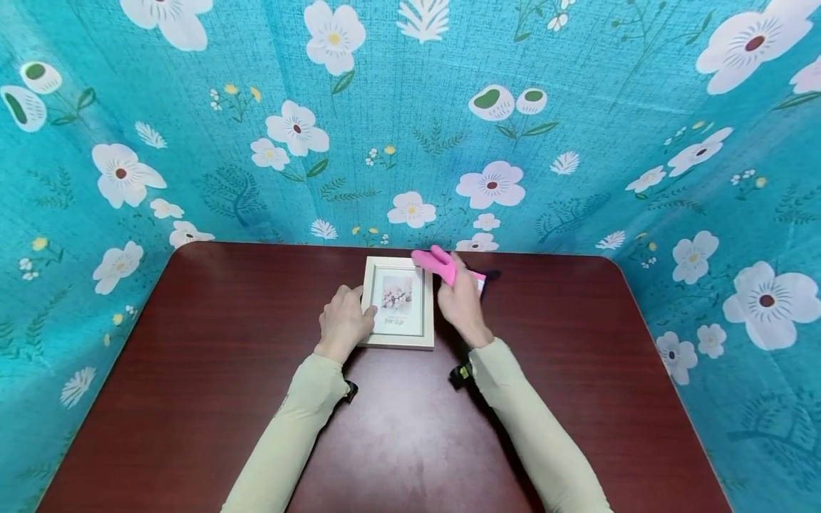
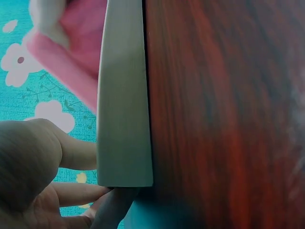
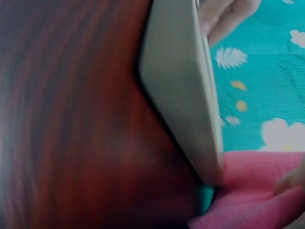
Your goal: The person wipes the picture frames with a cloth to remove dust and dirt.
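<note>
A cream picture frame (image 1: 398,299) with a blossom print lies face up on the table. My left hand (image 1: 345,320) grips its left side, thumb over the front edge and fingers at the outer side. In the left wrist view, the frame's pale side wall (image 2: 125,105) stands on the wood. My right hand (image 1: 463,303) holds a pink cloth (image 1: 436,263) at the frame's upper right corner. In the right wrist view, the cloth (image 3: 257,191) overlaps the frame's corner, with fingertips pressed into it.
A dark item with a pink and white patch (image 1: 479,282) lies behind my right hand, partly hidden by it. The dark red wooden table (image 1: 224,377) backs onto a blue flowered curtain (image 1: 385,107), which also hangs along both sides.
</note>
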Demonstrator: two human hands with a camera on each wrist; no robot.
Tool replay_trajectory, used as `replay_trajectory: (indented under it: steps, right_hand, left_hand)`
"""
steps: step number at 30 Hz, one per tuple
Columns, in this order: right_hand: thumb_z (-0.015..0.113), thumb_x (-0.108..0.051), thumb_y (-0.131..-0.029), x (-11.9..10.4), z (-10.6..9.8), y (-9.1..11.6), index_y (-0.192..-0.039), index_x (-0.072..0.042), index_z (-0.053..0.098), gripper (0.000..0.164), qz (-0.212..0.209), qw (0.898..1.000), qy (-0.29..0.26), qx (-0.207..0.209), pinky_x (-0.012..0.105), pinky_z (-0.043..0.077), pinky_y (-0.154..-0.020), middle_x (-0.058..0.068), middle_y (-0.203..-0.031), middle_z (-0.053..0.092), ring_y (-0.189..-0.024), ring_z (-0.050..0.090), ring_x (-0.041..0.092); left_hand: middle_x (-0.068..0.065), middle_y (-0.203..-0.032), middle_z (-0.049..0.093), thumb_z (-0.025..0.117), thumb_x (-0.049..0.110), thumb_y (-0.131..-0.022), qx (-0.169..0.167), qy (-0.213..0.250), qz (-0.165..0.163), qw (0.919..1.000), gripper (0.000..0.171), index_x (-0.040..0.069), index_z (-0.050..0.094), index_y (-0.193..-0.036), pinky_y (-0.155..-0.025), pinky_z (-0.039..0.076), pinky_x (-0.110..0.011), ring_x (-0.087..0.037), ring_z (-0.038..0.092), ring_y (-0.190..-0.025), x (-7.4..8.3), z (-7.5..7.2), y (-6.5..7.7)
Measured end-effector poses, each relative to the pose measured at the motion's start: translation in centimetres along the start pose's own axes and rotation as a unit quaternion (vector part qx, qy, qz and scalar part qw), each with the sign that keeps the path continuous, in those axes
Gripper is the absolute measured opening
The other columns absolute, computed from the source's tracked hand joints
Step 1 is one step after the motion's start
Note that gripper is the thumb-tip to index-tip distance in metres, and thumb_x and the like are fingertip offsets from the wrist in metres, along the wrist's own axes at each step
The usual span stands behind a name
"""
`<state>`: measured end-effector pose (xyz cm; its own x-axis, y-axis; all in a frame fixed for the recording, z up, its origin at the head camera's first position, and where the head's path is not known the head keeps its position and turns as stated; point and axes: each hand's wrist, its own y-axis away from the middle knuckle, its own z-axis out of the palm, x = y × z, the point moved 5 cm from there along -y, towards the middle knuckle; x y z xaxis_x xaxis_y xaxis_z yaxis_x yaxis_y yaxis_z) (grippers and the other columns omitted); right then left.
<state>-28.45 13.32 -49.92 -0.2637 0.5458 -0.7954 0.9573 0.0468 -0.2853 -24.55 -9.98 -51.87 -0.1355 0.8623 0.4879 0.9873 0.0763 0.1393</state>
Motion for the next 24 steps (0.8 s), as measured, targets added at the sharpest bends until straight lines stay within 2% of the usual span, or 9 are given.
replay_trajectory:
  steps: [2, 3, 5, 6, 8, 12, 13, 15, 24]
  right_hand:
    - [0.046, 0.000, -0.107, 0.3, 1.2, 0.0, -0.157, -0.020, 0.056, 0.055, 0.029, 0.999, -0.013, -0.021, 0.054, 0.047, -0.116, 0.007, -0.165, 0.050, -0.147, 0.051, 0.038]
    - [0.047, -0.005, -0.108, 0.5, 1.5, 0.0, -0.156, -0.020, 0.058, 0.051, 0.047, 0.998, -0.022, -0.022, 0.051, 0.040, -0.123, 0.006, -0.165, 0.051, -0.155, 0.042, 0.033]
    - [0.049, -0.011, -0.108, 0.8, 1.7, 0.2, -0.155, -0.022, 0.059, 0.048, 0.086, 0.995, -0.046, -0.020, 0.046, 0.040, -0.123, 0.002, -0.163, 0.053, -0.152, 0.046, 0.026]
    - [0.051, -0.012, -0.107, 1.0, 1.7, 0.3, -0.152, -0.017, 0.063, 0.046, 0.108, 0.992, -0.064, -0.014, 0.042, 0.047, -0.117, 0.005, -0.150, 0.065, -0.141, 0.059, 0.025]
    - [0.054, -0.013, -0.103, 1.4, 1.4, 0.5, -0.146, -0.011, 0.066, 0.044, 0.158, 0.983, -0.096, 0.002, 0.035, 0.050, -0.105, 0.006, -0.135, 0.073, -0.122, 0.066, 0.021]
    - [0.056, -0.011, -0.103, 2.1, 1.0, 0.9, -0.130, -0.001, 0.069, 0.033, 0.223, 0.963, -0.150, 0.010, 0.032, 0.048, -0.085, 0.010, -0.107, 0.068, -0.094, 0.059, 0.020]
    - [0.055, -0.011, -0.103, 2.1, 0.9, 1.0, -0.132, -0.001, 0.069, 0.033, 0.232, 0.959, -0.160, 0.010, 0.033, 0.046, -0.089, 0.011, -0.115, 0.066, -0.100, 0.056, 0.020]
    - [0.055, -0.010, -0.104, 2.3, 0.8, 1.3, -0.130, 0.001, 0.069, 0.031, 0.245, 0.953, -0.178, 0.006, 0.033, 0.046, -0.089, 0.014, -0.115, 0.065, -0.101, 0.055, 0.020]
    - [0.059, -0.010, -0.101, 2.1, 0.4, 2.9, -0.126, 0.002, 0.071, 0.030, 0.264, 0.944, -0.200, 0.010, 0.032, 0.050, -0.088, 0.015, -0.114, 0.068, -0.100, 0.062, 0.021]
  left_hand:
    - [-0.016, -0.130, 0.063, 0.071, 0.032, -0.101, 0.001, 0.003, 0.002, 1.0000, 0.056, 0.009, 0.061, -0.151, -0.085, 0.059, -0.060, -0.045, 0.070, -0.104, 0.1, 0.1, 0.0]
    - [-0.016, -0.129, 0.063, 0.072, 0.032, -0.101, 0.000, 0.003, 0.004, 1.0000, 0.056, 0.009, 0.061, -0.151, -0.085, 0.060, -0.060, -0.045, 0.070, -0.104, 0.1, 0.2, 0.0]
    - [-0.017, -0.130, 0.063, 0.072, 0.032, -0.100, 0.002, -0.004, 0.012, 0.9999, 0.057, 0.006, 0.061, -0.150, -0.086, 0.060, -0.060, -0.046, 0.070, -0.105, 0.2, 0.2, 0.0]
    - [-0.017, -0.130, 0.063, 0.072, 0.032, -0.100, 0.005, -0.008, 0.017, 0.9998, 0.057, 0.005, 0.061, -0.150, -0.086, 0.060, -0.060, -0.046, 0.070, -0.105, 0.3, 0.2, 0.0]
    - [-0.018, -0.129, 0.063, 0.073, 0.031, -0.100, 0.011, -0.017, 0.023, 0.9995, 0.058, 0.003, 0.061, -0.149, -0.086, 0.060, -0.060, -0.047, 0.070, -0.104, 0.4, 0.1, 0.0]
    - [-0.021, -0.129, 0.064, 0.074, 0.031, -0.099, 0.023, -0.019, 0.027, 0.9992, 0.058, 0.001, 0.063, -0.147, -0.087, 0.061, -0.060, -0.048, 0.070, -0.105, 0.5, -0.1, 0.1]
    - [-0.021, -0.129, 0.064, 0.074, 0.031, -0.099, 0.024, -0.016, 0.025, 0.9993, 0.058, 0.001, 0.063, -0.147, -0.087, 0.060, -0.060, -0.049, 0.069, -0.106, 0.5, -0.1, 0.1]
    - [-0.022, -0.130, 0.063, 0.074, 0.032, -0.099, 0.026, -0.010, 0.021, 0.9994, 0.059, 0.002, 0.062, -0.148, -0.088, 0.060, -0.060, -0.049, 0.068, -0.108, 0.5, -0.1, 0.1]
    - [-0.022, -0.135, 0.063, 0.073, 0.034, -0.098, 0.028, 0.016, 0.002, 0.9995, 0.061, 0.004, 0.061, -0.150, -0.091, 0.058, -0.062, -0.052, 0.065, -0.114, 0.1, 0.1, 0.0]
